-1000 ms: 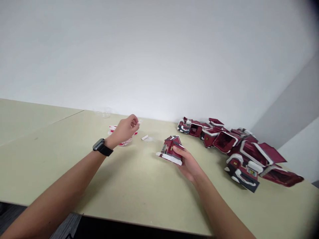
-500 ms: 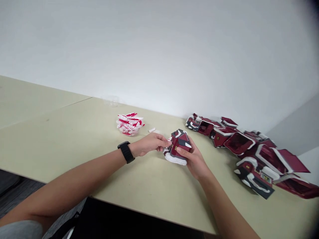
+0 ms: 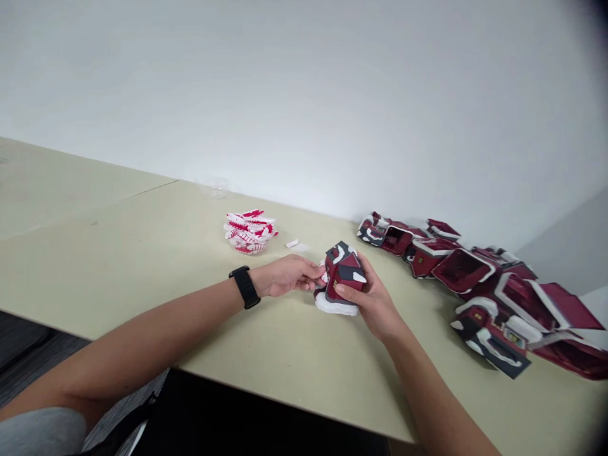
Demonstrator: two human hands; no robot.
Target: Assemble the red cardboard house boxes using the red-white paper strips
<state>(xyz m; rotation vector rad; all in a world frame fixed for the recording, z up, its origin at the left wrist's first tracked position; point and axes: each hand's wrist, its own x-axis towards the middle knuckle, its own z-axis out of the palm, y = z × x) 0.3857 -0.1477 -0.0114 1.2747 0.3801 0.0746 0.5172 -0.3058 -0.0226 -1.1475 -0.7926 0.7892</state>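
Observation:
My right hand [image 3: 373, 303] is wrapped round the right side of a small model house [image 3: 342, 278], dark red with a grey roof and white snow-like trim. My left hand [image 3: 297, 275], with a black watch on its wrist, pinches at the house's left side. A small white and red piece [image 3: 323, 273] shows at its fingertips, against the wall of the house; its shape is mostly hidden. Behind the left hand stands a clear bowl heaped with white and red striped pieces [image 3: 251, 232]. One loose piece [image 3: 292, 243] lies on the table beside it.
Several more dark red model houses [image 3: 418, 256] with white trim crowd the right side, some with open, hollow undersides. A clear plastic item [image 3: 218, 188] lies near the white wall [image 3: 304, 114]. The pale table [image 3: 266, 354] has its front edge close to me.
The view has shifted slightly. My left fingertips have pressed a little closer to the house's side, while my right hand keeps its hold.

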